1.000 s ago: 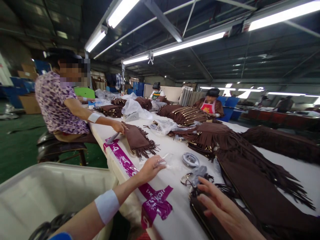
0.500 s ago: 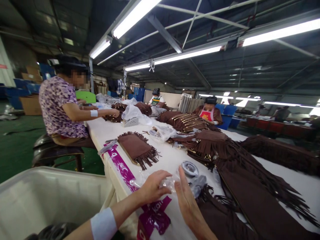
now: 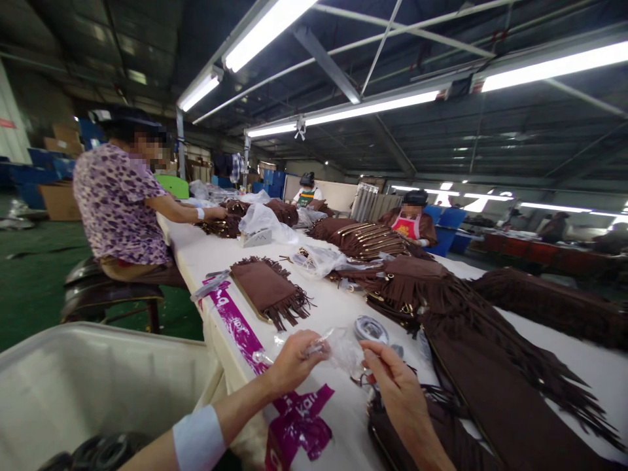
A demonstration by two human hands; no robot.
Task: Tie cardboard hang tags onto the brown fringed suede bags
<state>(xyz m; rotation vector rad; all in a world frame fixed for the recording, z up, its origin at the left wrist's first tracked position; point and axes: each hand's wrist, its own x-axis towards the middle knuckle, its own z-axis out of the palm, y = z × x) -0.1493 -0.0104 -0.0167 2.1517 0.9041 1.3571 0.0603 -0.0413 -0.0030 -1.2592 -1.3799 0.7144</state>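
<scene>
A crumpled piece of clear plastic (image 3: 341,347) stretches between my two hands above the white table. My left hand (image 3: 297,363) is closed around its left end. On the other side, my right hand (image 3: 397,386) pinches the plastic's right edge between thumb and fingers. Just beyond the hands lies a roll of grey-white tape or strap (image 3: 371,330). Under my right hand is a dark brown fringed bag (image 3: 432,425), partly hidden. Another brown fringed bag (image 3: 267,288) lies flat farther up the table, with a grey strip beside it.
Purple printed tape (image 3: 238,330) runs along the left table edge. Brown fringed pieces (image 3: 495,353) cover the right side. A pale bin (image 3: 112,340) holding dark rolls stands lower left. A co-worker (image 3: 122,203) sits at left; two other people are farther back.
My right hand has gone from flat and upright to pinching the plastic's edge. My left fingers have closed more tightly on it. The co-worker at left has leaned and reached differently.
</scene>
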